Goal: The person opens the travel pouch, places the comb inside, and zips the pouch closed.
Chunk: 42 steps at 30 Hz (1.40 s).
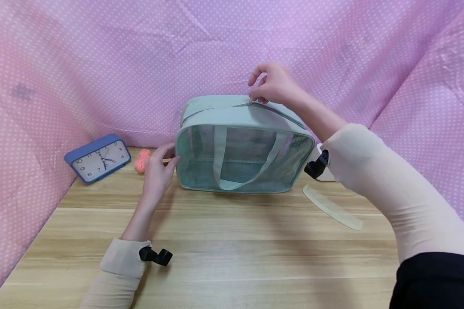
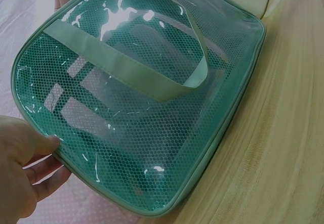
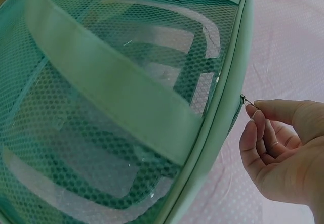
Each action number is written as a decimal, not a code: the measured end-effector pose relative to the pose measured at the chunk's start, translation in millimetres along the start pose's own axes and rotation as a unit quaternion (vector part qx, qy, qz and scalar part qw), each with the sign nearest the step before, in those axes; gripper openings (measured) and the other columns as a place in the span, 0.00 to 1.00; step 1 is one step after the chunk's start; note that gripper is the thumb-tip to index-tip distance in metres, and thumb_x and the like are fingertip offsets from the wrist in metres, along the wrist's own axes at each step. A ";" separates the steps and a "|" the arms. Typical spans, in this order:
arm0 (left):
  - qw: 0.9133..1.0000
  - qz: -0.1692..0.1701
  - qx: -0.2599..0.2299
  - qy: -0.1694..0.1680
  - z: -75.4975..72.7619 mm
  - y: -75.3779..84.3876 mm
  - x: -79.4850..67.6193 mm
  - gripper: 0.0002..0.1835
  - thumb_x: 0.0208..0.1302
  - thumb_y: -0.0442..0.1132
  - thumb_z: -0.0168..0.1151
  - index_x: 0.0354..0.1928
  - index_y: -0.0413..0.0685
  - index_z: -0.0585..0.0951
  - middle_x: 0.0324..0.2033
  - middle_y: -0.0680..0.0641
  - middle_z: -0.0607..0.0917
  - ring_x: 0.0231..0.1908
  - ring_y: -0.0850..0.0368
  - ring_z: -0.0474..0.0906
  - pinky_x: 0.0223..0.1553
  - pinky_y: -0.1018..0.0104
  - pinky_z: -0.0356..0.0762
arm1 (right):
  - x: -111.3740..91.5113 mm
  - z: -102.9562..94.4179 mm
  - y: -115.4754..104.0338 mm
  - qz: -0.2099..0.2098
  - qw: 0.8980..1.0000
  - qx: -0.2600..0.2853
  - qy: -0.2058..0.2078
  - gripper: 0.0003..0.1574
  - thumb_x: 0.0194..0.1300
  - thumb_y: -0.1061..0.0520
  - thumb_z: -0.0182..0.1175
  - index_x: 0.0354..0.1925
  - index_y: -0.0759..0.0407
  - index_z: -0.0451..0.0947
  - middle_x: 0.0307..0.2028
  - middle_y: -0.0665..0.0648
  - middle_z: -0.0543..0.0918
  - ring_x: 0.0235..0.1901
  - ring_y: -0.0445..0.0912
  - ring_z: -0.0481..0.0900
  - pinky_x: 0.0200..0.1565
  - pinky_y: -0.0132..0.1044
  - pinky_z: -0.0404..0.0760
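A pale green zip bag (image 1: 201, 180) with clear mesh panels and a strap handle (image 1: 220, 159) stands upright on the wooden table. At the top, my right hand (image 1: 276, 83) pinches the small metal zipper pull (image 3: 244, 98) between thumb and index finger. The zip runs across the bag's top, and a darker band shows to the right of the pull. My left hand (image 1: 160, 169) holds the bag's left side edge, thumb at the front piping and fingers along the side, as the left wrist view shows (image 2: 25, 168). No contents can be made out through the mesh.
On the left stand a blue alarm clock (image 1: 98, 159) and a coral-pink yarn bundle (image 1: 141, 161). A cream comb (image 1: 332, 208) lies right of the bag. Behind the right wrist camera, a white object (image 1: 326, 175) is mostly hidden. Pink dotted cloth (image 1: 139, 64) hangs around the table.
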<state>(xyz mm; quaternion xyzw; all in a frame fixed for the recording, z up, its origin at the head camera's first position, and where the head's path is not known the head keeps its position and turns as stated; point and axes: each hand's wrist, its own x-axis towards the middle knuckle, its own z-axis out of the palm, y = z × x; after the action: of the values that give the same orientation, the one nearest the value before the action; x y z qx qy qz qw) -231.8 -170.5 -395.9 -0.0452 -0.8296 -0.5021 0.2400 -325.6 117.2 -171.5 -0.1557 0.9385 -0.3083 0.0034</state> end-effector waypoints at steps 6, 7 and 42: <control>1.000 0.000 -0.001 0.003 -2.3 -0.2 -1.3 0.17 0.69 0.27 0.63 0.58 0.38 0.82 0.51 0.35 0.86 0.53 0.41 0.84 0.50 0.46 0.85 | 5.5 8.6 -10.7 -0.012 1.000 0.017 -0.006 0.13 0.64 0.63 0.65 0.47 0.59 0.78 0.21 0.46 0.83 0.24 0.39 0.82 0.34 0.29 0.86; 1.000 0.001 0.000 0.004 -2.3 -0.2 -1.4 0.17 0.69 0.27 0.63 0.58 0.38 0.82 0.51 0.35 0.86 0.53 0.41 0.84 0.50 0.46 0.85 | 6.3 9.6 -12.3 -0.012 1.000 0.019 -0.008 0.13 0.64 0.63 0.64 0.48 0.59 0.78 0.21 0.45 0.83 0.24 0.39 0.82 0.34 0.29 0.86; 1.000 0.017 0.002 0.014 3.7 -2.1 -0.4 0.17 0.68 0.27 0.64 0.58 0.39 0.83 0.50 0.36 0.88 0.51 0.43 0.86 0.41 0.85 0.73 | 32.6 60.7 -61.2 -0.050 0.999 -0.005 0.001 0.15 0.59 0.66 0.58 0.45 0.58 0.83 0.20 0.46 0.81 0.18 0.36 0.77 0.28 0.27 0.77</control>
<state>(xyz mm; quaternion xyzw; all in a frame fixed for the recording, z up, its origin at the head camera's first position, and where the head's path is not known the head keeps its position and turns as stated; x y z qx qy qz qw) -233.5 -168.3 -399.2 -0.0518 -0.8263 -0.4969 0.2602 -332.6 26.0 -182.4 -0.2019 0.9310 -0.3038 -0.0137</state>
